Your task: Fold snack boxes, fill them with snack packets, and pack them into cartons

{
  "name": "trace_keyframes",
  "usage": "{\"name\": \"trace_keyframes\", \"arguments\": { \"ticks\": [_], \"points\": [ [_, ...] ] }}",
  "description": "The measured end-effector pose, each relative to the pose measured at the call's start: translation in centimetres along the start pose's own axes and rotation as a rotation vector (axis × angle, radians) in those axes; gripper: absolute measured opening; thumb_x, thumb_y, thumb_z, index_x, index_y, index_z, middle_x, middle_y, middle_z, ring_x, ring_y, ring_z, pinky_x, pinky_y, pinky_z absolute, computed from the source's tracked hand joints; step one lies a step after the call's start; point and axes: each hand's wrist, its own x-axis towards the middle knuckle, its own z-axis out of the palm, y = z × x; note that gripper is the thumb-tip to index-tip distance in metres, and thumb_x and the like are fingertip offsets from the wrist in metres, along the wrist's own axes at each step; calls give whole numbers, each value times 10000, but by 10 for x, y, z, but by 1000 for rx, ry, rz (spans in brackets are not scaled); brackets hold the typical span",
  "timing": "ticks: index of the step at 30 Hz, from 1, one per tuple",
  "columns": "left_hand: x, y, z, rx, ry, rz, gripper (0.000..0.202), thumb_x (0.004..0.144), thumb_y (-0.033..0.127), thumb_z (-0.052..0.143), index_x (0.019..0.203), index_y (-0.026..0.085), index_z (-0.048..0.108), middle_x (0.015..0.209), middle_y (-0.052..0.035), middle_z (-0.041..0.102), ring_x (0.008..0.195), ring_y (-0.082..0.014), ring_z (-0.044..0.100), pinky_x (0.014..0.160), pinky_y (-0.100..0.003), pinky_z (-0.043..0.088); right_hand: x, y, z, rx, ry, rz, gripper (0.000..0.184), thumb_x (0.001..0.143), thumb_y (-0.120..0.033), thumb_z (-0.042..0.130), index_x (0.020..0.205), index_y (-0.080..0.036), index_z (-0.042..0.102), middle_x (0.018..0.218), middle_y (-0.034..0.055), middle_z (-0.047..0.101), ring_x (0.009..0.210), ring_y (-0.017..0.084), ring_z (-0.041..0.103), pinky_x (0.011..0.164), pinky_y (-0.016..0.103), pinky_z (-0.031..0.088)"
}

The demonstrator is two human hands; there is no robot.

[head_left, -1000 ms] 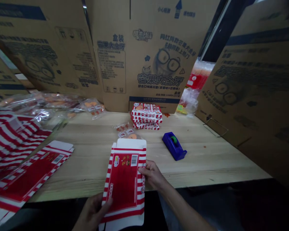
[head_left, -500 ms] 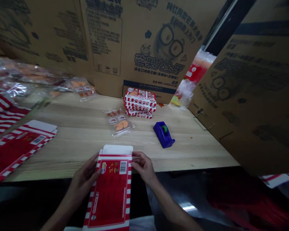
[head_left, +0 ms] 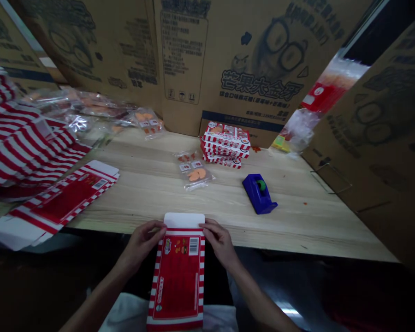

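Two hands: left hand [head_left: 141,243] and right hand [head_left: 220,240] now level, fingers holding the side edges of a flat red-striped carton blank [head_left: 177,281].
Blank: straighter than before, overhanging the near bench [head_left: 290,221] edge.

Two hands [head_left: 141,242], one red-striped carton [head_left: 178,276], one blue tape dispenser [head_left: 259,193]

Head-worn view, forward and down onto the carton [head_left: 177,281]

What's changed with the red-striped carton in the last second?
The left hand moved up from the carton's lower side to its top edge, level with the right hand, and the carton swung from tilted to straight. Both hands still hold it. The tape dispenser, stack of boxes and snack packet stayed put.
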Motion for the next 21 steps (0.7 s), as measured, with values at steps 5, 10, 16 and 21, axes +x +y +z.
{"name": "trace_keyframes", "arguments": {
  "ticks": [5,10,16,21],
  "points": [
    [8,2,1,-2,106,25,231,675,343,779,621,143,676,869,-61,720,814,-189,646,724,-258,503,3,-3,-1,9,-9,0,156,799,-373,701,830,-226,742,970,56,674,923,193,635,810,307,509],
    [20,7,-5,-102,14,-4,334,623,188,778,935,200,659,739,21,677,693,-142,619,654,-233,471,14,-15,-7,169,-133,158,468,720,-313,773,1152,-288,594,827,-33,620,694,121,604,660,242,490],
    [22,11,-10,18,-141,-32,219,663,273,755,841,152,718,819,-34,674,783,-175,634,739,-277,490,17,-19,-13,26,-254,156,155,795,-349,715,858,-213,673,807,1,672,753,138,629,718,255,480],
    [15,16,-13,207,-165,69,218,719,363,721,733,146,736,887,-60,661,793,-174,627,718,-271,486,13,-20,-12,41,-318,139,218,788,-409,719,867,-206,714,1081,74,692,993,203,646,850,312,495]
  ]
}}
